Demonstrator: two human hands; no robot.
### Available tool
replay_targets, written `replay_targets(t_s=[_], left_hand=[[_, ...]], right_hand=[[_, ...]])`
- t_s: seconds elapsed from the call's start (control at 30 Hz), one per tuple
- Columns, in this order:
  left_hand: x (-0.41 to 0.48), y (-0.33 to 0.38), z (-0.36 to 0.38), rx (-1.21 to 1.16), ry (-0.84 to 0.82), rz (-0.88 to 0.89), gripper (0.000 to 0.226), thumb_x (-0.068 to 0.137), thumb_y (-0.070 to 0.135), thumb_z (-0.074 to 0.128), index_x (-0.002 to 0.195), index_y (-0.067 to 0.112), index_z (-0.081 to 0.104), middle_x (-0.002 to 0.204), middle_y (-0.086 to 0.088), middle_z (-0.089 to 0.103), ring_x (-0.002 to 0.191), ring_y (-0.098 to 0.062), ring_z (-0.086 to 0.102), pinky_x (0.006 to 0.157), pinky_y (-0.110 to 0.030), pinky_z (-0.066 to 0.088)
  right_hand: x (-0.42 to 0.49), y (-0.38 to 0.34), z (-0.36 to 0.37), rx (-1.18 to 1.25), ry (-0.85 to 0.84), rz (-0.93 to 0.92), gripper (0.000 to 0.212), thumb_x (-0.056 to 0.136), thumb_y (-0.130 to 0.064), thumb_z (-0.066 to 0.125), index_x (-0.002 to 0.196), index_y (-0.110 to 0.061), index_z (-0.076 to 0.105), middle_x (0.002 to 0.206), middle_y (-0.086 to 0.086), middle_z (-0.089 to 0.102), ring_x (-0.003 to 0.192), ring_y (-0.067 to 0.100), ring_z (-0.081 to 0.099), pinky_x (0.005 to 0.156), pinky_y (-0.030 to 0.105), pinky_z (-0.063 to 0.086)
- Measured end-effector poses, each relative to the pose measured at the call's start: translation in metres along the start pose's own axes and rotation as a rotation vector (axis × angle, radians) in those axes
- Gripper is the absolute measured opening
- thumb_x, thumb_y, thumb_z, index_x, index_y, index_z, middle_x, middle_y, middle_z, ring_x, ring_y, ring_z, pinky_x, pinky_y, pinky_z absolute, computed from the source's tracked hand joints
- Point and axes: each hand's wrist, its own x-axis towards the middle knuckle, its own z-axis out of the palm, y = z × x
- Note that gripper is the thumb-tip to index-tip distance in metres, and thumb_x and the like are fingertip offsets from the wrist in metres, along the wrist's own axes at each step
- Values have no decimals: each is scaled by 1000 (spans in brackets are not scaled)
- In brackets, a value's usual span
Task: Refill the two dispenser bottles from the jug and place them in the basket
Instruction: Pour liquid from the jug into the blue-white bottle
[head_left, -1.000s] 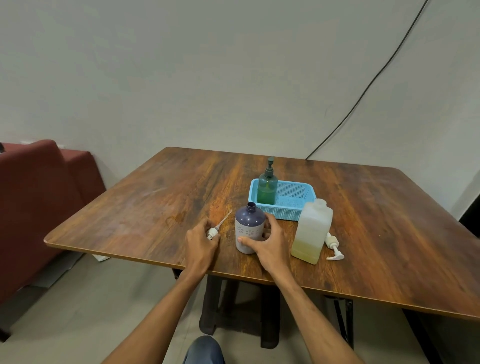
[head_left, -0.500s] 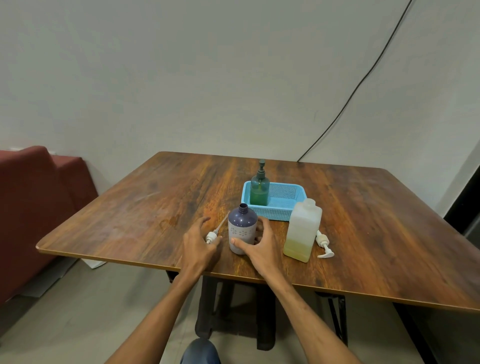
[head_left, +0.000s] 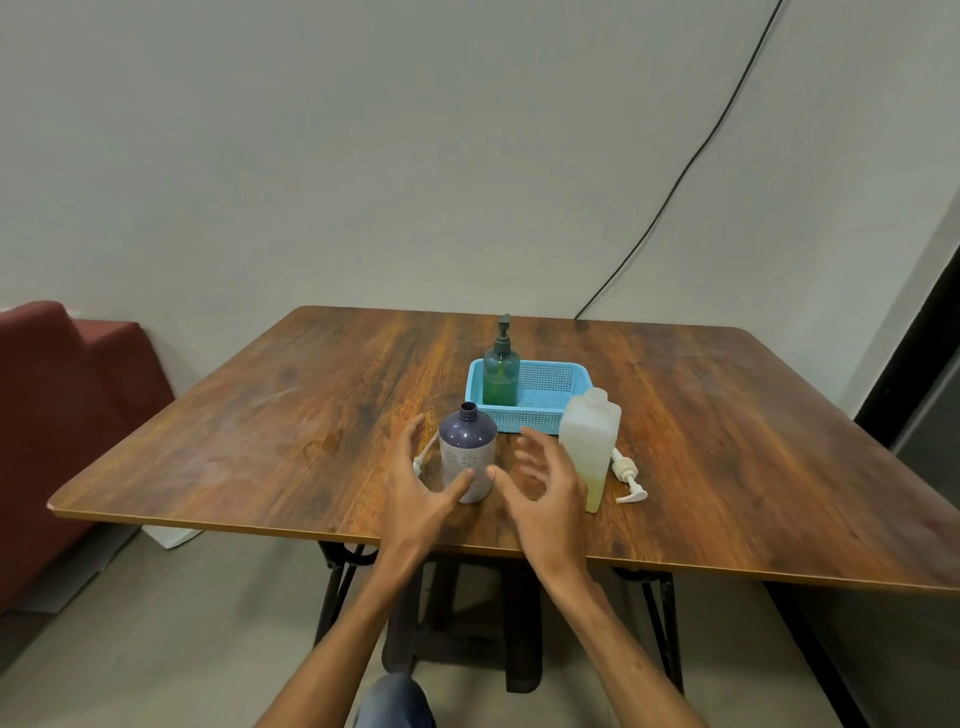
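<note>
Head view, the only one supplied. Green dispenser bottle (head_left: 501, 372), pump fitted, stands in the left end of the blue basket (head_left: 551, 383); judged half the task done. Purple dispenser bottle (head_left: 467, 453) stands uncapped on the table (head_left: 270, 415), just in front of the basket, not yet visibly refilled or placed. Jug (head_left: 589, 447), low on yellowish liquid, stands beside it to the right. Left hand (head_left: 418, 491) open, thumb touching the purple bottle; right hand (head_left: 543, 488) open, fingers spread, blurred, holding nothing. Count: two dispenser bottles, one jug, one basket, two loose white pumps: one pump (head_left: 627, 475) right of the jug, another pump (head_left: 422, 460) partly hidden behind the left hand.
</note>
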Motion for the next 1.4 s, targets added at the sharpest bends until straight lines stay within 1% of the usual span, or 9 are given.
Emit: replay_targets(t_s=[0.1,0.23,0.4,0.57,0.7,0.83,1.2,1.3,1.4], left_hand=[[1,-1,12,-19,-26,-56,106,65,47,87,151,26,29,154,4,38,138,-13,40,111,-34,39],[5,1,27,-36,-41,-96,110,65,41,90,152,23,24,153,-1,40,137,-18,43,111,-39,43],[13,-3,38,-14,-6,-104,100,65,35,91,146,21,34,142,-1,50,128,-18,52,104,-43,50],[19,0,39,-8,17,-64,86,66,25,91,138,18,45,133,1,56,119,-12,55,97,-26,49],[23,3,41,-7,-11,-43,81,63,28,93,132,25,49,124,13,58,112,-3,58,94,-22,51],[27,8,47,10,-37,-37,84,60,36,92,133,29,50,123,18,58,112,-1,57,96,-27,52],[53,43,52,64,-116,76,85,61,31,94,134,16,54,126,-1,66,100,-6,62,82,-10,52],[58,49,56,74,-140,64,83,64,30,93,136,13,54,128,-6,65,109,-16,62,95,-27,52],[62,52,60,91,-152,85,86,62,36,92,137,15,55,128,-3,65,110,-14,62,100,-39,54]], right_hand=[[-6,-2,-20,-83,245,-146,34,83,-19,84,110,-15,63,102,-6,62,95,11,62,80,26,56],[4,14,-45,-130,440,-57,58,73,-27,90,117,-14,53,113,-2,51,98,9,51,76,27,51],[31,51,-62,-79,128,188,106,64,-29,96,148,-29,31,138,-11,41,121,7,45,90,21,44],[48,65,-66,23,-93,258,105,66,-18,94,150,-29,32,134,-14,45,111,-1,51,74,13,47],[59,68,-71,27,-76,279,98,62,-17,97,143,-20,43,132,-6,53,111,5,54,75,16,51],[63,68,-71,-55,-54,255,102,54,-28,101,140,-17,47,135,2,58,121,21,57,89,40,59],[92,32,-96,-338,-92,-17,93,52,-23,100,134,-20,56,118,-9,57,106,12,54,71,16,45],[106,22,-109,-483,-124,-107,93,51,-30,98,134,-25,56,118,-5,61,104,14,57,73,26,54],[119,9,-119,-599,-131,-151,91,52,-23,97,134,-21,59,113,-1,61,99,19,57,70,26,43]])
